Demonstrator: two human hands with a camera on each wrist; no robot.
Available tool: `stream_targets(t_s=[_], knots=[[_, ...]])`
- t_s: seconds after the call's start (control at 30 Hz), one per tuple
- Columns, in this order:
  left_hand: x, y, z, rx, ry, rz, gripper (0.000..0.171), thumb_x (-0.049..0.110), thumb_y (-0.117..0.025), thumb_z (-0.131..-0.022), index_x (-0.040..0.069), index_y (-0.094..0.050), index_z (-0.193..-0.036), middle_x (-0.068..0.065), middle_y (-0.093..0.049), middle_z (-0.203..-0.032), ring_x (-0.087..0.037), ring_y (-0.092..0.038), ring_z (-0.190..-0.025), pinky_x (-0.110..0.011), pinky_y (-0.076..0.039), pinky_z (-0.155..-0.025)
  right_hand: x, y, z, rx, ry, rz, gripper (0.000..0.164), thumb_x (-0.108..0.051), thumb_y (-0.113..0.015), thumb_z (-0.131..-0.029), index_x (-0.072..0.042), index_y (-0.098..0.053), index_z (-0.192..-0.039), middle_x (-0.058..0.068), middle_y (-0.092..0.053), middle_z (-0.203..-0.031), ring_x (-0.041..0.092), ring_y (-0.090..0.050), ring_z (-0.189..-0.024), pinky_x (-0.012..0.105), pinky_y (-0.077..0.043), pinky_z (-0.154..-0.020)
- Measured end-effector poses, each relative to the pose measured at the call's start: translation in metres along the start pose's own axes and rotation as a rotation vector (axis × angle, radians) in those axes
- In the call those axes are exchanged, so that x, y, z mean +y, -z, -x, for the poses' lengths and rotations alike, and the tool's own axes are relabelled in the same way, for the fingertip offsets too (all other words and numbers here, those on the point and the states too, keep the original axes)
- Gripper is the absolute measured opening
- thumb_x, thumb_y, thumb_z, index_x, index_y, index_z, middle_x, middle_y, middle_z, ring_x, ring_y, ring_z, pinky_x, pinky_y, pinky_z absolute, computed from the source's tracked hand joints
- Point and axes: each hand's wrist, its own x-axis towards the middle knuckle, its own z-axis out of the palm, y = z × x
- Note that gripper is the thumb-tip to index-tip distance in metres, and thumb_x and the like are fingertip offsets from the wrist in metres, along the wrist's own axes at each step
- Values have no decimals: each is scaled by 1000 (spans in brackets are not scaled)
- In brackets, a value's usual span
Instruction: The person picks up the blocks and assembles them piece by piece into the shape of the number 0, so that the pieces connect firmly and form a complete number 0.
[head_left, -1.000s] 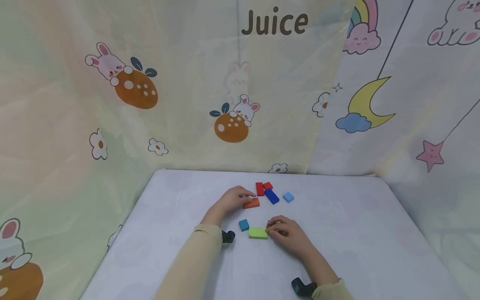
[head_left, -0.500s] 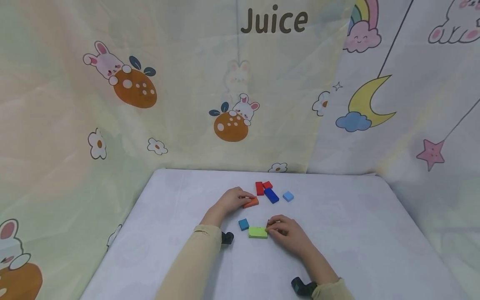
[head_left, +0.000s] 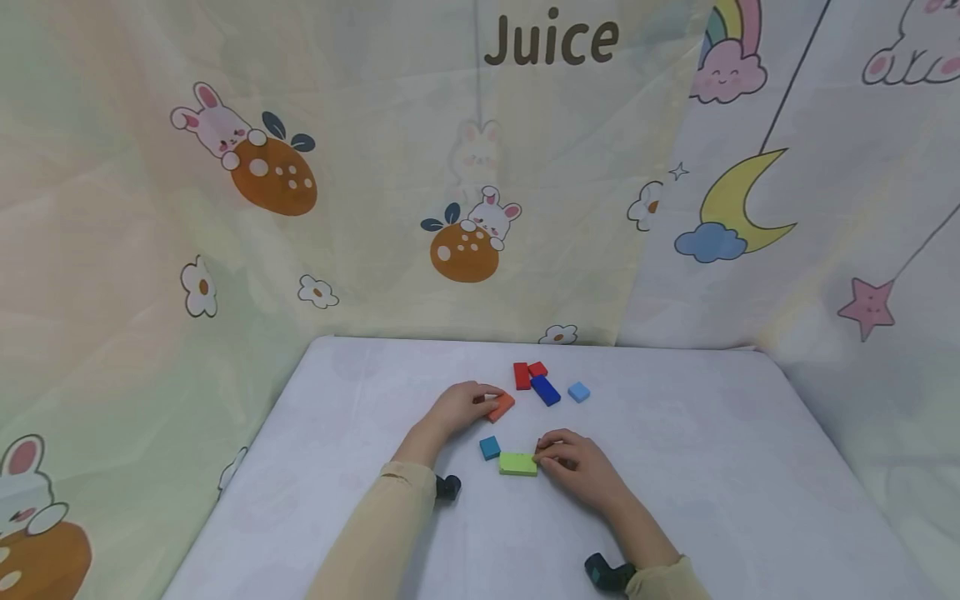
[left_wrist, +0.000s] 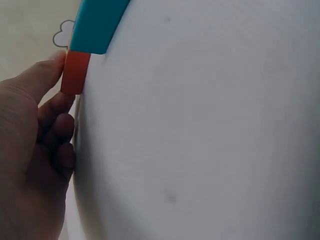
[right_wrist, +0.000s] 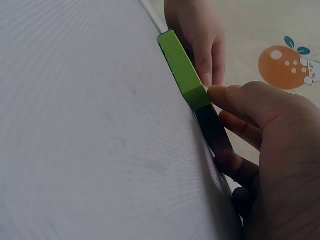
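In the head view my left hand [head_left: 463,406] pinches an orange block [head_left: 502,407] between thumb and fingers. The left wrist view shows the orange block [left_wrist: 75,73] at the fingertips, with a teal block [left_wrist: 98,27] overlapping it. My right hand [head_left: 579,467] rests at the right end of a light green block [head_left: 517,464], the thumb tip right at that end. In the right wrist view its curled fingers are around a dark block [right_wrist: 210,122] beside the green one, mostly hidden and too shaded to tell its colour. The teal block [head_left: 490,448] lies at the green block's upper left.
Farther back lie a red block [head_left: 522,376], a smaller red block [head_left: 537,369], a dark blue block [head_left: 545,390] and a light blue block [head_left: 578,392]. All are on a white-covered table [head_left: 697,467]. A printed cloth [head_left: 375,167] hangs behind it.
My left hand has drawn slightly nearer, and the orange block has turned to a steeper slant in its fingers. The right hand and the other blocks stay in place.
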Motion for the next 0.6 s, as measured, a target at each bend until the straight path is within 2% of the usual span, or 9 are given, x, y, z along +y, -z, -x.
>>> stream_targets(t_s=[0.27,0.43,0.6], knots=[[-6,-4,11,-10,12,-20,40,48,-59,-96,45,-57,-135,6,-61,-137,-23,-52,-132,-49,-46,-108,0,0,0,-2,-26,-7,15,-28,-68,-93,-42,-74,-96,-22,-61,-113,8,-57,-114,48,-48,-103],[-9,-9,20,41,4,-31,42,50,-62,-93,41,-60,-134,4,-64,-131,-21,-57,-124,-46,-48,-105,-1,0,0,-3,-26,-9,15,-28,-68,-93,-41,-74,-96,-22,-61,-114,9,-58,-114,49,-47,-103],[-14,-15,27,104,-39,-50,42,48,-63,-94,35,-62,-134,3,-69,-115,-17,-61,-103,-38,-52,-94,-2,0,1,4,-31,-6,14,-27,-68,-93,-40,-75,-95,-22,-61,-113,8,-58,-113,48,-47,-103]])
